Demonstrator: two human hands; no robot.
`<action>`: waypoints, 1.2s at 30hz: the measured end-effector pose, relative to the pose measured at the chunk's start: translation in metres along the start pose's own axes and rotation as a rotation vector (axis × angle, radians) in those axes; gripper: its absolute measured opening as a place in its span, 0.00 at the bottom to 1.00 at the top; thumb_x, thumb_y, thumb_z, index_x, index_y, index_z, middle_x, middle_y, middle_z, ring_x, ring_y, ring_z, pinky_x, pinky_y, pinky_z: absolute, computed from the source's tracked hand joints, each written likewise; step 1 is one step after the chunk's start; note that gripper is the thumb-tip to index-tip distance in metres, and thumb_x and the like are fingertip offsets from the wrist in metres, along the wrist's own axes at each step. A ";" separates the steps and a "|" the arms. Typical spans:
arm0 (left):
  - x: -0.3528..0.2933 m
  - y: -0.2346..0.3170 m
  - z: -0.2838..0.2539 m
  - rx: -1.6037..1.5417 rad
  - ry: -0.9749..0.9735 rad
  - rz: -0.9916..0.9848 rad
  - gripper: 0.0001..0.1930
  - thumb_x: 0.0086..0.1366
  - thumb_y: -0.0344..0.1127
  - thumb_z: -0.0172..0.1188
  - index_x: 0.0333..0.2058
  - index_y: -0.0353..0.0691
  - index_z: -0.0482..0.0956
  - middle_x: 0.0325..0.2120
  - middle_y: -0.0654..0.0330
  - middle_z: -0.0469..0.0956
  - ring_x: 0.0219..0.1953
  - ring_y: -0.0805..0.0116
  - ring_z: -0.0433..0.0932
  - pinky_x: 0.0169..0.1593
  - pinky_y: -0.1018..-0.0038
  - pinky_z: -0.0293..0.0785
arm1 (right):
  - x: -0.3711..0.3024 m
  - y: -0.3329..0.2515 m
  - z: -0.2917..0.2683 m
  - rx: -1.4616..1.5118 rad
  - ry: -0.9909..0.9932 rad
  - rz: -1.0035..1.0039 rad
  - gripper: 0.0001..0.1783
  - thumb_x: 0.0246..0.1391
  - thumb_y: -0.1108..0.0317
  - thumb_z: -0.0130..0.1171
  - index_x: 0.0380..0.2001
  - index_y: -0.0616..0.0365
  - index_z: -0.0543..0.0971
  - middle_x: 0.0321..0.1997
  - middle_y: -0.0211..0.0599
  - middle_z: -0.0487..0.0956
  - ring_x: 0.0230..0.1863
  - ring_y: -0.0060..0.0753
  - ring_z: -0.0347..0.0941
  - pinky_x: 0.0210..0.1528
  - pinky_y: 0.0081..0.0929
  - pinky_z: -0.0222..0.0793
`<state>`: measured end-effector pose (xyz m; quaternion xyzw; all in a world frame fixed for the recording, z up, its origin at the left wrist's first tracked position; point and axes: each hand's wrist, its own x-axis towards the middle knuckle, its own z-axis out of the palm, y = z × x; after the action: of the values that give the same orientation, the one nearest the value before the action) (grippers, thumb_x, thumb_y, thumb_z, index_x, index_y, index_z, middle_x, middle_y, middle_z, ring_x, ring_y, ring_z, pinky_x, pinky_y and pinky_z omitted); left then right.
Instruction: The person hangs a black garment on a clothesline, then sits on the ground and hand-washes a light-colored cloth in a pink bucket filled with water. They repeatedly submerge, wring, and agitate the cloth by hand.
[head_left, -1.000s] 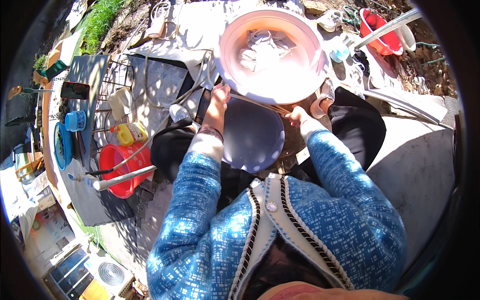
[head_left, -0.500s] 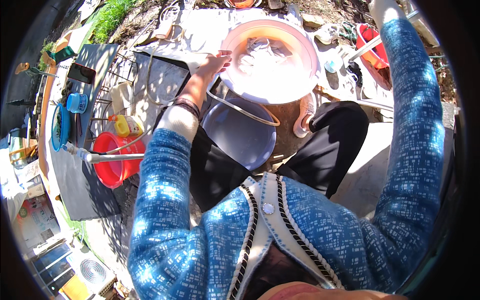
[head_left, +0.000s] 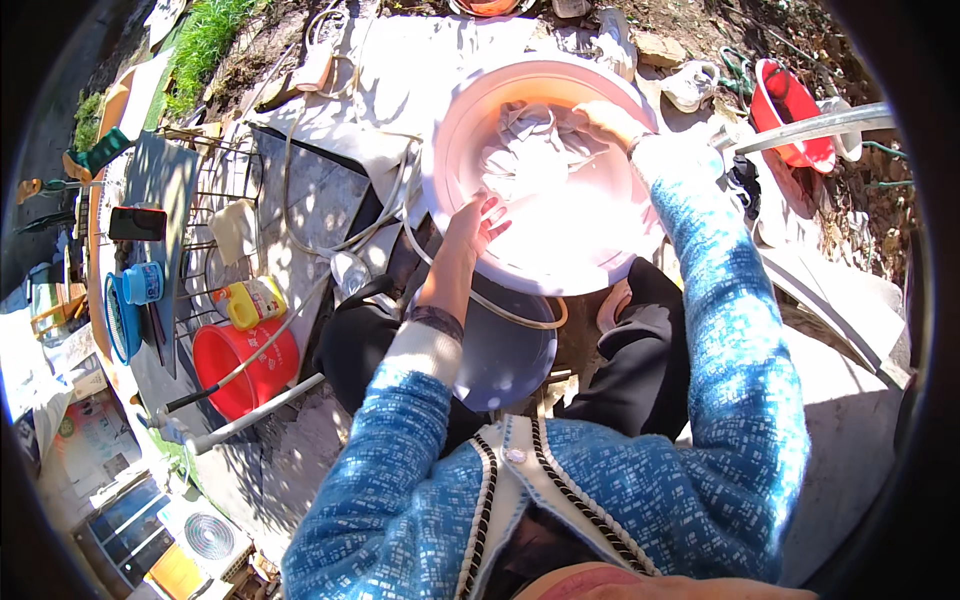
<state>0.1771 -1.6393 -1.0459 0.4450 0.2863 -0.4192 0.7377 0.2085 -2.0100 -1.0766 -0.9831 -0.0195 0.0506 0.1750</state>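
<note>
A large pale pink basin (head_left: 446,125) stands before me in strong sunlight. Inside it lies a crumpled white cloth (head_left: 530,150); its edges are partly washed out by glare. My left hand (head_left: 482,228) hovers over the basin's near-left side, fingers apart and nothing in them. Reaching over the right rim, my right hand (head_left: 605,122) is at the cloth's right edge. Glare blurs those fingers, so whether they grip the cloth is unclear. Between my legs, partly under the pink basin, sits a blue-grey basin (head_left: 505,365). A pale hose (head_left: 500,312) curves across its top.
On the left are a red bucket (head_left: 235,375), a yellow jug (head_left: 253,302), a blue tub (head_left: 143,283) and a phone (head_left: 137,224) on a dark board. A metal pole (head_left: 820,127) and red basin (head_left: 785,105) are at the right. White shoes (head_left: 690,86) lie beyond the rim.
My right hand has come from the far upper right down into the pink basin. My left hand has moved right, from outside the rim to over the basin. The view has shifted.
</note>
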 end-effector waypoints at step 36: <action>-0.041 0.058 0.089 1.274 -0.460 1.034 0.67 0.43 0.41 0.82 0.72 0.45 0.38 0.64 0.36 0.60 0.68 0.43 0.60 0.65 0.55 0.64 | -0.104 -0.177 -0.250 0.484 0.293 -0.304 0.14 0.59 0.67 0.65 0.45 0.62 0.79 0.37 0.37 0.78 0.42 0.31 0.77 0.47 0.26 0.72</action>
<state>0.2124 -1.6897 -0.9500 0.7539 -0.4004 -0.1905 0.4849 0.1284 -1.9350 -0.7724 -0.8956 -0.1283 -0.1149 0.4103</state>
